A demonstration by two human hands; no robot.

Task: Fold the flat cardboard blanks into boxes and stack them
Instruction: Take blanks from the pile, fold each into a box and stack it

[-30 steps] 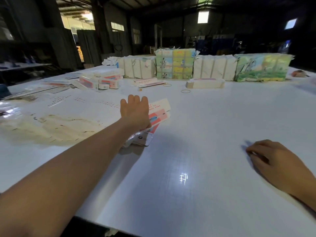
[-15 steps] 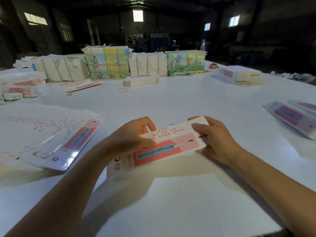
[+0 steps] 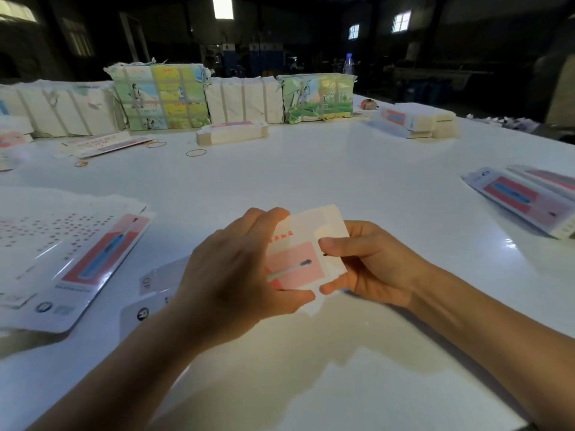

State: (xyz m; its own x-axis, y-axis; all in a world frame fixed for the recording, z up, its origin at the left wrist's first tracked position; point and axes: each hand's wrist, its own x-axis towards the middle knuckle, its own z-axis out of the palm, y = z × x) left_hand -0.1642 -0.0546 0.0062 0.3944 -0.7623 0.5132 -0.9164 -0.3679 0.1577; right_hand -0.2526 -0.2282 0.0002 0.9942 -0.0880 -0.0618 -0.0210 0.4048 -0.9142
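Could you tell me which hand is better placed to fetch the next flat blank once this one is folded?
Probably the left hand: the pile of flat blanks lies on its side, away from the right hand.

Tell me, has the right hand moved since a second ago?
Yes. The right hand has left the bare table at the right and come in to the middle, where it now grips the cardboard blank opposite the left hand.

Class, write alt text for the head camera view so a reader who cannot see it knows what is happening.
Two bare hands hold a pink-and-white cardboard blank above a white table: the left hand grips its left side, the right hand pinches its right edge. Flat blanks lie to the left, wrapped bundles line the far edge.
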